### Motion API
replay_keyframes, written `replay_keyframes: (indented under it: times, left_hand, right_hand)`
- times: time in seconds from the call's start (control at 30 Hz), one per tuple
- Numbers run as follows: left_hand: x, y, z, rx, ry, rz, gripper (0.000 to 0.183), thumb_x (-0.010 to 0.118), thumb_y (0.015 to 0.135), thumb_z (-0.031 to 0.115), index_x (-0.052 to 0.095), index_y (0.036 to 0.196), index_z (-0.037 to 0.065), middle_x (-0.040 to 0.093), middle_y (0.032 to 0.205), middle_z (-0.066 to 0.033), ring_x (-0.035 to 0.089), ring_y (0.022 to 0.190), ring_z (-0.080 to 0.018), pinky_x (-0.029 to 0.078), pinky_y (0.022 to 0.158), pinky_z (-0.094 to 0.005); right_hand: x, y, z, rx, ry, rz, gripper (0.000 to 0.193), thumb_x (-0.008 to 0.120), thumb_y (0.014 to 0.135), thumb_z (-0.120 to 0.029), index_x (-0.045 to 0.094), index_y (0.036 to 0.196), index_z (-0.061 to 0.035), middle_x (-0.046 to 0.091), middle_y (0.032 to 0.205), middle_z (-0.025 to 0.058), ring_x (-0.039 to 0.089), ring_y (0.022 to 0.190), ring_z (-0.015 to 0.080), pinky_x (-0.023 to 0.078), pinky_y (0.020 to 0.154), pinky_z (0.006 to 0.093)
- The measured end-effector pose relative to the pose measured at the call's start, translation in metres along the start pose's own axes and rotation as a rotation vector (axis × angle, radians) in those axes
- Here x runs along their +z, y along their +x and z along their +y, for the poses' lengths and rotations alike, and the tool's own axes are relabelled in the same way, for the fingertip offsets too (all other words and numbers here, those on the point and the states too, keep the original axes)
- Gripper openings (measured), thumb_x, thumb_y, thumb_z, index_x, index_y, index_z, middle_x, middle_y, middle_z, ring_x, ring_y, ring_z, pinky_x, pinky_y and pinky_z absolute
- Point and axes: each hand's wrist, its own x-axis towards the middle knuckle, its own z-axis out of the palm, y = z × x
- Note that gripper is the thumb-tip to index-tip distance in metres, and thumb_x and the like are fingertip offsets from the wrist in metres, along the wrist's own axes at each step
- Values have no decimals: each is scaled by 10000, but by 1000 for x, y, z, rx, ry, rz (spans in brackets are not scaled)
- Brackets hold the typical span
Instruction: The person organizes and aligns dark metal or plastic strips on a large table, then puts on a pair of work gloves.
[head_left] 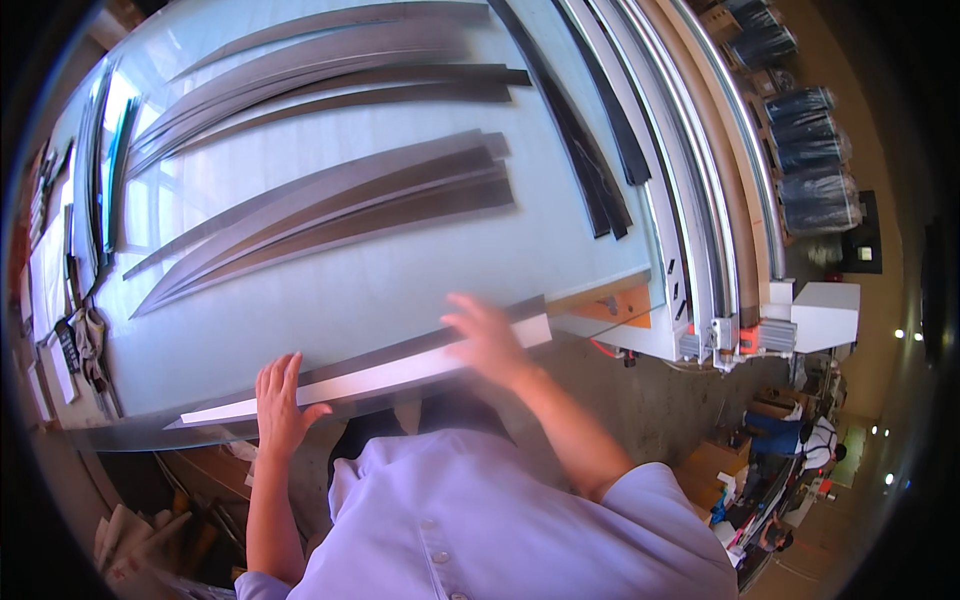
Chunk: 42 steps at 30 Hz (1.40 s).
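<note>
Left hand (281,408), thumb spread, rests across the white strip (390,374) at lower centre, likely steadying it, while the right hand (487,342) is too blurred to tell its grip.

Grey floor (680,395) shows beside a pale table (400,280); small lights (899,334) glow at right.

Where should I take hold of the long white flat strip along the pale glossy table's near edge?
Likely near both ends, from the near side: the long white flat strip is slender, so two spread grips should steady it, and it lies along the near edge of the table.
</note>
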Motion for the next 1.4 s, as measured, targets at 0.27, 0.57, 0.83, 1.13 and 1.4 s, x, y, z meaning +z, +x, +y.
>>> replay_keyframes:
  times: [0.27, 0.57, 0.83, 1.13, 1.4]
  left_hand:
    - [5, 140, -48, -97, 117, 302, 667, 728, 913, 182, 460, 1519, 101, 411, 1594, -152, 368, 1456, -394, 325, 1187, -474]
    - [12, 206, -67, -211, 175, 208, 676, 708, 929, 352, 454, 1540, 214, 328, 1647, -119, 281, 1503, -400, 249, 1210, -517]
    - [-1, 122, -40, 213, 202, 406, 330, 625, 855, 20, 723, 1167, 63, 710, 1249, -105, 652, 1152, -293, 501, 948, -429]
    - [13, 114, -22, 95, 132, 182, 461, 683, 926, 208, 607, 1360, 71, 506, 1516, -140, 492, 1349, -359, 415, 1074, -481]
    - [17, 243, -8, -79, 208, 111, 566, 498, 1041, 446, 439, 1555, 216, 350, 1653, -33, 257, 1530, -352, 204, 1232, -511]
  right_hand:
    - [-50, 172, 82, -156, -169, 298, 117, 689, 812, -24, 613, 901, -34, 660, 999, 137, 616, 1001, 360, 494, 865, 450]
    - [-73, 238, 103, -395, -550, 128, 119, 682, 829, -54, 680, 947, -41, 730, 1038, 107, 685, 982, 318, 539, 849, 421]
    - [-67, 91, 62, -473, -333, 402, 166, 726, 801, -10, 747, 965, -21, 748, 962, 115, 727, 948, 289, 586, 849, 405]
    - [-60, 124, 107, -17, -192, 403, 183, 680, 911, -102, 728, 1054, 3, 692, 1219, 162, 638, 1140, 373, 508, 993, 444]
    - [-68, 179, 131, 8, -282, 308, 168, 685, 873, -85, 699, 1022, -7, 678, 1171, 171, 615, 1117, 373, 489, 981, 473]
